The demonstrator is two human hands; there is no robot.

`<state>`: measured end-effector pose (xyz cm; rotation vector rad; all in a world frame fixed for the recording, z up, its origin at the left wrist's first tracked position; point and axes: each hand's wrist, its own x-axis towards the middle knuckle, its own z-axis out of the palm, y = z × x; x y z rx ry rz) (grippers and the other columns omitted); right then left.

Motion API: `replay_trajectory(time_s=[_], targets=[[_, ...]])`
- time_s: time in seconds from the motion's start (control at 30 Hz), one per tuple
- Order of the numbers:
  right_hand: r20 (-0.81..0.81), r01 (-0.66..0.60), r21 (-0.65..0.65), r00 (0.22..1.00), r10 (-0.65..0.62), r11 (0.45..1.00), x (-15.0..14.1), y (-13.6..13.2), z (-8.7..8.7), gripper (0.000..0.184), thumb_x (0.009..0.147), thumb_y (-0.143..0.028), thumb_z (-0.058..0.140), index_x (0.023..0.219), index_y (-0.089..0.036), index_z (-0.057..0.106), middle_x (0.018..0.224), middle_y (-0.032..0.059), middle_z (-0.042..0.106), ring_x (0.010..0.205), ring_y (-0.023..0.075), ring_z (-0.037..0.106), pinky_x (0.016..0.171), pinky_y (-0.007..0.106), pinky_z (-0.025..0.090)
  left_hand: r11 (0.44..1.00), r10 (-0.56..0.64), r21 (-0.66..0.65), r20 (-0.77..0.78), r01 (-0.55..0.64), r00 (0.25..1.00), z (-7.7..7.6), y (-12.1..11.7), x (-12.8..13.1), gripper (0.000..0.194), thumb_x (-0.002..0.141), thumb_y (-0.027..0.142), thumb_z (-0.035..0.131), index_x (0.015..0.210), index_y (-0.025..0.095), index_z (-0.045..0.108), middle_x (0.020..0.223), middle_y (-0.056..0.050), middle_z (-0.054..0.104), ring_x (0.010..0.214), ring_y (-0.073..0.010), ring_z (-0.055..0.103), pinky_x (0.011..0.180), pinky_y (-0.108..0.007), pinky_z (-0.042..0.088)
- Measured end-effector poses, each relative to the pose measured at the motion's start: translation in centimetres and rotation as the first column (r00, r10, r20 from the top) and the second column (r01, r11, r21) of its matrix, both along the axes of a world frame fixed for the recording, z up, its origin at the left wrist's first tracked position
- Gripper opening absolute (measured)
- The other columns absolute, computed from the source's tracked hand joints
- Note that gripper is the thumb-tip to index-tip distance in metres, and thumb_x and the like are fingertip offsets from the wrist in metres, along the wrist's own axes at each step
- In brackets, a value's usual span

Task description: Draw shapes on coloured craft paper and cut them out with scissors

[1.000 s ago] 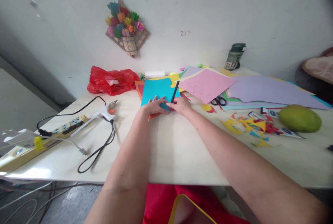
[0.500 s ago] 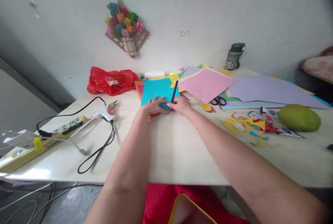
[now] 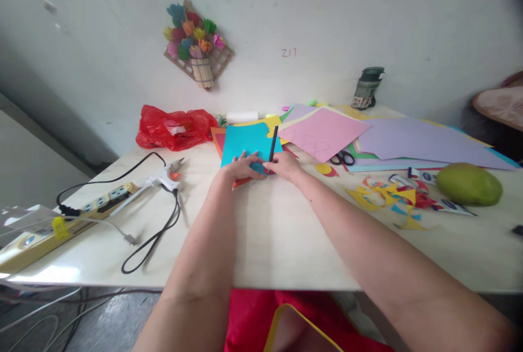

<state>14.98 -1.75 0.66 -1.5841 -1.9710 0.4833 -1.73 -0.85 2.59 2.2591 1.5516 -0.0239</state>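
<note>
A sheet of blue paper [image 3: 245, 139] lies on top of orange and red sheets at the middle of the table. My left hand [image 3: 246, 167] rests flat on its lower part with the fingers spread. Close beside it, my right hand [image 3: 285, 167] grips a black pen [image 3: 273, 142] that stands nearly upright, its lower end down by the left fingertips. A small red piece shows between the two hands, mostly hidden by the fingers. Yellow paper [image 3: 274, 122] with a cut edge sticks out behind the blue sheet.
To the left are a glue gun [image 3: 167, 177] with a looped cord and a power strip [image 3: 73, 216]. A red plastic bag [image 3: 171, 128] sits behind. On the right lie black scissors [image 3: 343, 158], yellow paper scraps [image 3: 384, 196], a green fruit [image 3: 469, 184] and large coloured sheets [image 3: 425, 142].
The pen's upper end has tipped slightly to the left. Both hands stay in nearly the same place, and the view has shifted very little.
</note>
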Motion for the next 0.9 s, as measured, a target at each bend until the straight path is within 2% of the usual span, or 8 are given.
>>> replay_trajectory(time_s=[0.6, 0.9], targets=[[-0.002, -0.009, -0.018, 1.000, 0.009, 1.000, 0.42, 0.01, 0.19, 0.019, 0.070, -0.035, 0.060, 0.067, -0.017, 0.067, 0.069, 0.0031, 0.065, 0.067, 0.0158, 0.057, 0.054, 0.023, 0.037, 1.000, 0.004, -0.013, 0.017, -0.004, 1.000, -0.07, 0.09, -0.04, 0.071, 0.058, 0.067, 0.058, 0.122, 0.040, 0.047, 0.150, 0.010, 0.011, 0.136, -0.0338, -0.004, 0.106, -0.055, -0.005], [-0.038, -0.030, -0.012, 0.999, 0.029, 0.999, 0.40, 0.16, 0.05, 0.017, 0.069, -0.033, 0.060, 0.065, -0.017, 0.065, 0.066, 0.0024, 0.064, 0.067, 0.0157, 0.057, 0.054, 0.023, 0.037, 0.998, 0.059, -0.027, 0.051, -0.058, 0.997, -0.05, 0.18, 0.36, 0.058, 0.064, 0.064, 0.053, 0.116, 0.040, 0.052, 0.149, 0.013, 0.013, 0.136, -0.0348, 0.000, 0.105, -0.057, -0.003]])
